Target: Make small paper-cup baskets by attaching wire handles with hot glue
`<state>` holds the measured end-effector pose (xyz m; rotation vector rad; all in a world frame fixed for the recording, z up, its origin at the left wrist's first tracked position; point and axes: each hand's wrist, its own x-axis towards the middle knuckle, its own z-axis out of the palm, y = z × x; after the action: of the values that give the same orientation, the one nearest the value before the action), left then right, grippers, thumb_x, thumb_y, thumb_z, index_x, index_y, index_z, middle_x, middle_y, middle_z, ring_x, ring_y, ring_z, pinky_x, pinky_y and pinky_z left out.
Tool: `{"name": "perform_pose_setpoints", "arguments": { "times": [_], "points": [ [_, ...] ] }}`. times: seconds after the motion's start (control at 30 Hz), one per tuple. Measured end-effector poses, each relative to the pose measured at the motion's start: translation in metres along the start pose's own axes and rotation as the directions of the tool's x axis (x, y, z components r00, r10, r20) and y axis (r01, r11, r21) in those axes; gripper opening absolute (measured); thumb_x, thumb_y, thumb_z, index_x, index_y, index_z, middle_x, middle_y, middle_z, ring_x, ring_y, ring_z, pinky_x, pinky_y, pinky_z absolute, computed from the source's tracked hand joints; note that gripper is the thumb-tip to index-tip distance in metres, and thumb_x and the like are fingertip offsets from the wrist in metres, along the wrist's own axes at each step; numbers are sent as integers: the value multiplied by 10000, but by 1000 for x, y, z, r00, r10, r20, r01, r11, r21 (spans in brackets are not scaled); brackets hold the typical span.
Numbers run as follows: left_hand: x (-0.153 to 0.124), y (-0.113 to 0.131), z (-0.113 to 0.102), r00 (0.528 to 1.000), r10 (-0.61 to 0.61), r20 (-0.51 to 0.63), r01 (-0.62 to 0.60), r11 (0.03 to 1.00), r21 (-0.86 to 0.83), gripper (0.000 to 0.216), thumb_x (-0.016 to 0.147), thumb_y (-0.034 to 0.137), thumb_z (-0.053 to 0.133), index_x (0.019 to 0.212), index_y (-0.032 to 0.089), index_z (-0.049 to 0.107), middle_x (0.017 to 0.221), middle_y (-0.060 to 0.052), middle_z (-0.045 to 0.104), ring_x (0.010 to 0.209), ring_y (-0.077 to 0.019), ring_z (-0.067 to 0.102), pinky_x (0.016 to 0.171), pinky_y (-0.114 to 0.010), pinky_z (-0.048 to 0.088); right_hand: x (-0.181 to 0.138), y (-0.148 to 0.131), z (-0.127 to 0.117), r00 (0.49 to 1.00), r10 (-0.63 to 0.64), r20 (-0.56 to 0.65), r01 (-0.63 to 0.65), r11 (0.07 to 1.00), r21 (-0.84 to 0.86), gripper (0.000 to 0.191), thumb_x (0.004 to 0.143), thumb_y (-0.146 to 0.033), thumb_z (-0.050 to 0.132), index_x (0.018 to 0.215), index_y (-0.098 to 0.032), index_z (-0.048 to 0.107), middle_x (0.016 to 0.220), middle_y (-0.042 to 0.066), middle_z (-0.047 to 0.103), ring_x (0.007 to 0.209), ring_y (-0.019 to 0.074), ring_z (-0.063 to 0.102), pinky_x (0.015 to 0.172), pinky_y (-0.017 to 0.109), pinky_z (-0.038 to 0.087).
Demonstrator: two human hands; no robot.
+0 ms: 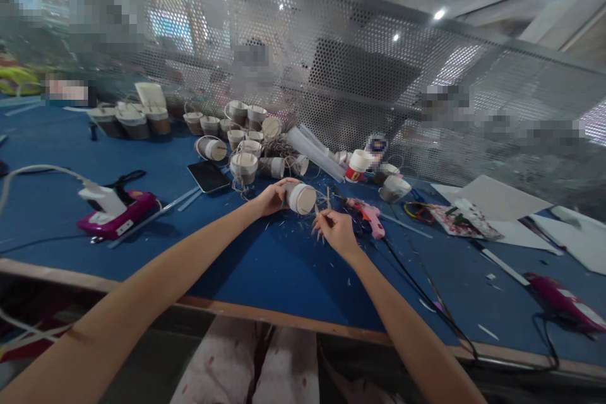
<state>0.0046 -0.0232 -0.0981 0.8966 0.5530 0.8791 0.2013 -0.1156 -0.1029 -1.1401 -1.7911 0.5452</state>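
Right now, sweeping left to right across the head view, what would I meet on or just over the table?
Purple socket block, black phone, left hand, the cup it holds, right hand, pink glue gun, second purple block.

1 glue gun point(370, 214), 2 purple power strips point(111, 222)

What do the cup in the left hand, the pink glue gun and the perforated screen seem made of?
Cup: probably paper or card; its end and rim band look matte and pale. Pink glue gun: likely moulded plastic, evenly coloured, finish hard to judge. Perforated screen: seemingly grey metal, dull, with regular rows of holes.
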Motion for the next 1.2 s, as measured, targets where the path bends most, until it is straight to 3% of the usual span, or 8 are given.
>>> {"name": "perform_pose_setpoints", "arguments": {
  "times": [0.2,0.47,0.63,0.8,1.0,1.2],
  "points": [
    [-1,1,2,1000,-19,-10,19,1000,10,577,369,46,408,901,192,580,822,-9,589,657,-165,535,543,-296,452,-1,-5,3,999,33,-41,-31,998,57,319,846,-438,482,694,-181,594,602,45,665,470,148,627,468,242,531],
    [0,0,-1,1000,-26,-17,26,1000,7,574,372,56,402,901,189,583,841,-16,594,679,-174,533,564,-306,443,-1,2,3,996,78,37,-80,994,74,345,822,-468,506,646,-182,584,556,40,646,443,153,619,440,244,529],
    [0,0,-3,999,-36,-14,36,999,2,578,372,51,409,906,192,583,835,-17,591,664,-170,536,556,-307,451,-1,-2,4,997,76,-25,-73,992,101,336,829,-467,491,697,-177,597,625,59,674,499,161,644,503,262,556],
    [0,0,-2,999,-41,-17,41,999,8,577,371,51,406,903,187,584,819,-19,588,661,-170,538,541,-295,458,-1,1,4,995,98,26,-100,992,81,342,811,-473,509,656,-177,582,578,50,655,459,159,626,450,251,537],
    [0,0,-2,999,-46,-27,46,999,13,573,370,51,404,894,199,585,811,-12,592,651,-175,541,533,-300,450,-1,1,2,995,97,-29,-93,990,106,326,818,-468,506,696,-180,600,629,55,673,503,166,643,498,270,559],
    [0,0,-2,999,-44,-3,44,999,16,567,374,53,405,893,194,584,790,-10,590,637,-167,534,521,-280,427,-2,3,3,994,93,54,-97,992,79,351,819,-479,503,637,-191,590,572,39,646,453,161,621,444,258,534]
  ]
}}
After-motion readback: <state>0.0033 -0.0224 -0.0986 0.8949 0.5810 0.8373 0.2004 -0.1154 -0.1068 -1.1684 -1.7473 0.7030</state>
